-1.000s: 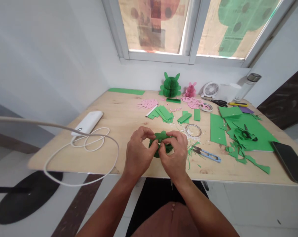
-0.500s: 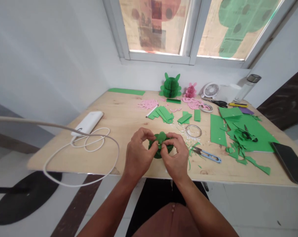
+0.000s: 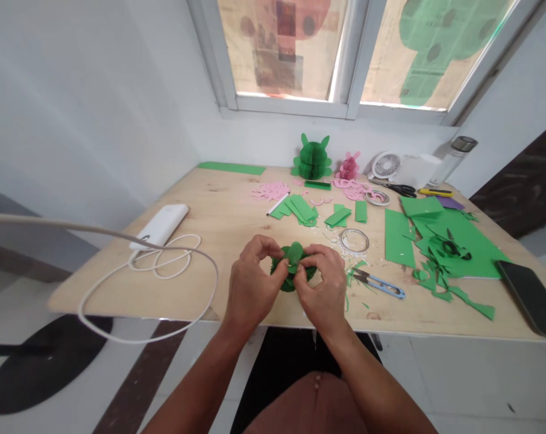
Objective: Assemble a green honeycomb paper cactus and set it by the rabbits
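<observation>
Between my two hands, above the near part of the table, is a small folded green paper figure [image 3: 289, 282] with a rounded lighter green flap [image 3: 295, 252] standing up on it. My left hand [image 3: 254, 278] pinches its left side with thumb and forefinger. From the right, my right hand [image 3: 322, 281] pinches it the same way, thumb tips close together at the flap's base. The fingers hide much of the figure. Blue-handled thread snips [image 3: 384, 286] lie just right of my right hand, among green paper scraps. A roll of tape [image 3: 354, 240] lies beyond them.
A white power bank [image 3: 161, 224] with a looped cable [image 3: 216, 274] lies at left. Green [image 3: 313, 161] and pink paper figures [image 3: 348, 167] stand at the back, near a fan [image 3: 385, 164] and bottle [image 3: 454, 160]. Green sheets [image 3: 476, 250] and a phone [image 3: 528, 298] are at right.
The rounded green flap has tilted a little and looks narrower. Both hands keep their pinch in nearly the same place.
</observation>
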A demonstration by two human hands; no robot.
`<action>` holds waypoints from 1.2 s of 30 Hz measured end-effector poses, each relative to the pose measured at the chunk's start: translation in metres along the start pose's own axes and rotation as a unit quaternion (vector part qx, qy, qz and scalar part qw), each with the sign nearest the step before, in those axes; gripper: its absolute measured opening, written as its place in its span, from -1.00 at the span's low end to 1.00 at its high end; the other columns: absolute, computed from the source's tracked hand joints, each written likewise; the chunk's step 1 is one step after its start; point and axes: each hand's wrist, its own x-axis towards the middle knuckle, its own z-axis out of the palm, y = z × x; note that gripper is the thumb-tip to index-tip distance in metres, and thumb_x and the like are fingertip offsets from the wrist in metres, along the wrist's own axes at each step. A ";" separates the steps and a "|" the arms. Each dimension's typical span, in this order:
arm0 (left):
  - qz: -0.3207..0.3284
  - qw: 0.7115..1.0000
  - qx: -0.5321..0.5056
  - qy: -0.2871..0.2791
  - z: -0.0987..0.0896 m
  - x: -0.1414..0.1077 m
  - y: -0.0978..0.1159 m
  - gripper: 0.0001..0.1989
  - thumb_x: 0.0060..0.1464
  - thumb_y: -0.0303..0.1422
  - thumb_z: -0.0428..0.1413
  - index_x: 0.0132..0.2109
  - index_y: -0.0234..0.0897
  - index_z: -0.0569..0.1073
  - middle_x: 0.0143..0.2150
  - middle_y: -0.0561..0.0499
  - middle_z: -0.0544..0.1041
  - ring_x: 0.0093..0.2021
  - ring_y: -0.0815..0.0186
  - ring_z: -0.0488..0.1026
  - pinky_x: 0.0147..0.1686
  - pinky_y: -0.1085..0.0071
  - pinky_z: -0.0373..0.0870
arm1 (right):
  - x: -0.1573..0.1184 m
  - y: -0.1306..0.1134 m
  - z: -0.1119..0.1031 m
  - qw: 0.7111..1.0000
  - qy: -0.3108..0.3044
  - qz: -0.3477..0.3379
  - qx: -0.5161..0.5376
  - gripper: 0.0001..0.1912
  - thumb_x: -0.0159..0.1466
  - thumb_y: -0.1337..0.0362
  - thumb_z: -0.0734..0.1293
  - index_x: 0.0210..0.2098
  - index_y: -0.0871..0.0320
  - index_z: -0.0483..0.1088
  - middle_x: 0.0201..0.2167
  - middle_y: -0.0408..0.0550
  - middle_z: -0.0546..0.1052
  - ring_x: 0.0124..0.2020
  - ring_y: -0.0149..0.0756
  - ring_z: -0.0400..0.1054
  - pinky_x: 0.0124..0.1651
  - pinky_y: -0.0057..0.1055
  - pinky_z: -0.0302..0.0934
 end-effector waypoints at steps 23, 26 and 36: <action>0.012 1.000 -0.013 -0.005 -0.004 0.001 -0.001 -0.87 -0.07 -0.47 0.12 -0.32 -0.21 0.32 -0.36 0.12 0.48 -0.28 0.35 0.52 -0.25 0.41 0.46 | 0.005 0.002 -0.008 0.999 -0.018 -0.014 -0.034 -0.89 0.14 0.42 0.32 -0.48 0.10 0.38 -0.34 -0.06 0.50 -0.19 -0.19 0.35 -0.06 -0.17 0.14; 0.020 1.000 -0.008 -0.006 -0.006 0.003 -0.002 -0.87 -0.06 -0.47 0.12 -0.33 -0.21 0.32 -0.37 0.12 0.47 -0.29 0.36 0.51 -0.24 0.42 0.46 | 0.006 0.005 -0.011 0.998 -0.025 -0.029 -0.053 -0.90 0.18 0.38 0.34 -0.46 0.09 0.39 -0.31 -0.06 0.51 -0.17 -0.18 0.35 -0.03 -0.15 0.11; 0.022 1.000 0.001 -0.011 -0.010 0.006 0.000 -0.89 -0.04 -0.47 0.11 -0.33 -0.21 0.32 -0.35 0.11 0.48 -0.28 0.34 0.52 -0.22 0.38 0.46 | 0.019 0.017 -0.031 0.995 -0.091 0.027 0.028 -0.98 0.20 0.30 0.34 -0.35 0.07 0.43 -0.23 -0.04 0.54 -0.13 -0.16 0.39 -0.01 -0.14 0.19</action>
